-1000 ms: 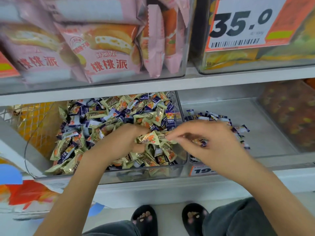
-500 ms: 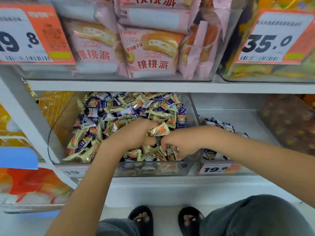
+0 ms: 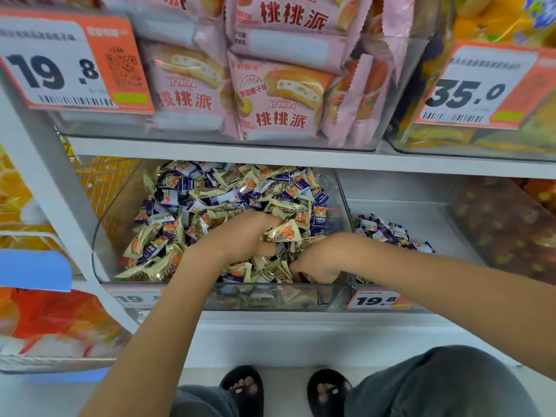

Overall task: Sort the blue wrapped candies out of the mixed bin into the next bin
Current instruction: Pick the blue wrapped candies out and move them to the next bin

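Setting: shop shelving, two clear bins side by side on the lower shelf (image 3: 270, 335), pink snack packs (image 3: 279, 97) and price tags in the bins above.
Mixed bin: the mixed bin (image 3: 210, 296) holds a heap of gold wrapped candies (image 3: 156, 266) tangled with blue wrapped candies (image 3: 177, 185); both hands are down in its front right part.
Next bin: the next bin (image 3: 421, 212) sits just right of the fingers, across one clear wall; a small pile of sorted blue candies (image 3: 388, 233) lies at its near left side, beside the right wrist.
Key relation: most blue wrappers that show lie beyond and to the left of the fingers, toward the back of the heap, with a few just past the left hand's knuckles. They point every way, so no single long axis can be read.
Nearer hand: the right hand is closer to the next bin and looks best placed to carry across; the left is closer to the thick of the blue ones.
Left hand: the left hand (image 3: 243, 236) is curled into the heap, fingers bunched round a clutch of wrappers; one gold candy (image 3: 281, 231) sticks out at its fingertips.
Right hand: the right hand (image 3: 316, 260) is knuckles-up at the bin's front right corner, fingers curled down into the candies. Whether they pinch a blue one I cannot tell, as the tips are buried.
Likely step: digging for the next blue piece, I would judge.
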Action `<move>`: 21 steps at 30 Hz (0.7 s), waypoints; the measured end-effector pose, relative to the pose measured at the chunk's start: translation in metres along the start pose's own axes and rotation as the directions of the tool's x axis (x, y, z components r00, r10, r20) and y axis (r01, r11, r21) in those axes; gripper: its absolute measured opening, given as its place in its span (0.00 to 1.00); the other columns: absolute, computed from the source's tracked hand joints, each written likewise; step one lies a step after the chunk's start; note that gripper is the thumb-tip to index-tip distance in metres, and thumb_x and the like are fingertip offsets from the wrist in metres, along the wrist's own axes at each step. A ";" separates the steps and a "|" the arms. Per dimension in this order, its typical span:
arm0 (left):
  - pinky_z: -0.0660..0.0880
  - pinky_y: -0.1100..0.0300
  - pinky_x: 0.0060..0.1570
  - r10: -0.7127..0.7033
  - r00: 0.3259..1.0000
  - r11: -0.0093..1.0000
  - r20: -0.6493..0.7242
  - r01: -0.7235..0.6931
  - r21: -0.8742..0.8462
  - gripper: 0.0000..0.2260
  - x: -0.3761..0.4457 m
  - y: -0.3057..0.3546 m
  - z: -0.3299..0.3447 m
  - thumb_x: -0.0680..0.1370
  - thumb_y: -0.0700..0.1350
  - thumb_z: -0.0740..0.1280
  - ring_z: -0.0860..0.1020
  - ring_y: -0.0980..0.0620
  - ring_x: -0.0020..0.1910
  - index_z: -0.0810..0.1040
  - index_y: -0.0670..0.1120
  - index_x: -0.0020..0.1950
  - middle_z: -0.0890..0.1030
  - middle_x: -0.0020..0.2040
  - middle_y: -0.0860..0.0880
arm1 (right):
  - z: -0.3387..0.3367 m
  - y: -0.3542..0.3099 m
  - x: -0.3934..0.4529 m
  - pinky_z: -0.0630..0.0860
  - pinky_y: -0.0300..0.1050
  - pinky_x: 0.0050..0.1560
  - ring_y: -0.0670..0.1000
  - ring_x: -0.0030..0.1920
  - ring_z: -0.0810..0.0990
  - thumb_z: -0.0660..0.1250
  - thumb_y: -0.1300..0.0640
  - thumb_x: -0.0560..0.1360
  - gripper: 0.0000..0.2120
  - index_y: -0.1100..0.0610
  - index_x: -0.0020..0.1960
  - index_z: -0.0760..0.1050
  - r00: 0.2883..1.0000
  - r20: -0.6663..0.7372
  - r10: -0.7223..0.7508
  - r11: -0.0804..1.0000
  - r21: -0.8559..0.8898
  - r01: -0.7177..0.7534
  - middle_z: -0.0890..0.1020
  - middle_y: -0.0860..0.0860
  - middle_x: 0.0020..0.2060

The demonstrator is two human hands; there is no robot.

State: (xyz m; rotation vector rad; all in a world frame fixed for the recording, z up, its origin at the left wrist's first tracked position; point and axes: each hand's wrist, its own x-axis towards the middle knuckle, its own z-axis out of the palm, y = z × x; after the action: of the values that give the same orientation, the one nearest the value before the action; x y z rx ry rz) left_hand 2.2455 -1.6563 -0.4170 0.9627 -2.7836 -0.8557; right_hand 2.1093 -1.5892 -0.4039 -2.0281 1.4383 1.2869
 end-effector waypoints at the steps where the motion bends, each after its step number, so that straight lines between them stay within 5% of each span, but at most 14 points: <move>1: 0.62 0.63 0.37 0.000 1.000 1.000 0.002 0.000 0.003 0.13 0.000 0.000 0.000 0.76 0.44 0.69 0.72 0.55 0.46 0.74 0.39 0.57 0.75 0.48 0.48 | 0.001 -0.001 0.001 0.72 0.48 0.48 0.58 0.61 0.72 0.68 0.53 0.75 0.32 0.59 0.73 0.57 1.000 0.007 -0.014 1.000 -0.022 0.014 0.69 0.57 0.68; 4: 0.60 0.62 0.34 0.006 1.000 1.000 0.003 -0.006 0.005 0.11 -0.002 0.001 -0.001 0.75 0.44 0.69 0.69 0.53 0.38 0.74 0.38 0.52 0.69 0.40 0.49 | -0.001 -0.001 0.003 0.72 0.43 0.43 0.57 0.61 0.72 0.67 0.47 0.75 0.34 0.58 0.74 0.58 0.998 0.060 -0.029 0.999 -0.037 0.031 0.67 0.55 0.70; 6: 0.58 0.64 0.30 0.008 1.000 1.000 -0.002 -0.008 0.012 0.11 -0.003 0.002 -0.002 0.75 0.43 0.69 0.65 0.55 0.33 0.73 0.37 0.49 0.65 0.35 0.51 | -0.005 -0.002 0.007 0.70 0.38 0.33 0.54 0.51 0.74 0.64 0.46 0.77 0.31 0.58 0.74 0.60 0.993 0.118 -0.026 0.999 -0.037 0.031 0.68 0.54 0.69; 10: 0.58 0.62 0.33 0.009 1.000 1.000 0.003 -0.009 0.012 0.11 -0.002 0.000 -0.001 0.75 0.42 0.69 0.66 0.54 0.34 0.72 0.36 0.47 0.65 0.37 0.50 | -0.009 -0.002 0.013 0.70 0.42 0.47 0.55 0.55 0.73 0.62 0.46 0.78 0.27 0.62 0.70 0.67 0.984 0.169 -0.057 0.998 0.015 0.056 0.75 0.53 0.58; 13: 0.60 0.61 0.38 0.007 1.000 1.000 0.011 -0.008 0.019 0.10 0.000 -0.003 -0.001 0.75 0.44 0.69 0.67 0.54 0.40 0.68 0.44 0.45 0.66 0.43 0.50 | -0.007 0.011 0.004 0.70 0.41 0.35 0.53 0.45 0.73 0.61 0.51 0.79 0.19 0.62 0.65 0.71 0.995 -0.016 -0.103 0.981 0.165 0.105 0.76 0.53 0.49; 16: 0.64 0.62 0.37 -0.014 1.000 0.999 0.008 0.014 -0.030 0.08 0.000 0.001 -0.004 0.75 0.44 0.69 0.70 0.53 0.38 0.69 0.47 0.42 0.70 0.39 0.50 | -0.005 0.022 -0.005 0.74 0.44 0.41 0.54 0.44 0.78 0.62 0.55 0.79 0.16 0.62 0.64 0.72 0.970 -0.243 -0.015 0.934 0.343 0.101 0.78 0.58 0.57; 19: 0.66 0.70 0.34 -0.037 0.999 0.994 -0.021 0.035 -0.100 0.09 -0.003 0.005 -0.009 0.76 0.41 0.68 0.72 0.58 0.35 0.71 0.51 0.38 0.74 0.36 0.53 | -0.007 0.024 -0.016 0.75 0.45 0.40 0.57 0.44 0.81 0.63 0.59 0.78 0.15 0.59 0.65 0.73 0.916 -0.390 0.095 0.830 0.539 0.143 0.79 0.59 0.55; 21: 0.71 0.62 0.42 -0.053 0.998 0.991 -0.034 0.048 -0.128 0.03 -0.003 0.004 -0.010 0.76 0.42 0.69 0.79 0.50 0.43 0.76 0.47 0.45 0.80 0.44 0.49 | -0.006 0.024 -0.026 0.78 0.45 0.42 0.52 0.38 0.81 0.66 0.60 0.77 0.13 0.59 0.61 0.76 0.839 -0.506 0.199 0.738 0.641 0.211 0.79 0.55 0.53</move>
State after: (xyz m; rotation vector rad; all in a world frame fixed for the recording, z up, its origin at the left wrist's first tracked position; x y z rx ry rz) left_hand 2.2478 -1.6570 -0.4066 1.0211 -2.6477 -0.9970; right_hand 2.0892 -1.5886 -0.3742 -1.8953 1.7792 0.0432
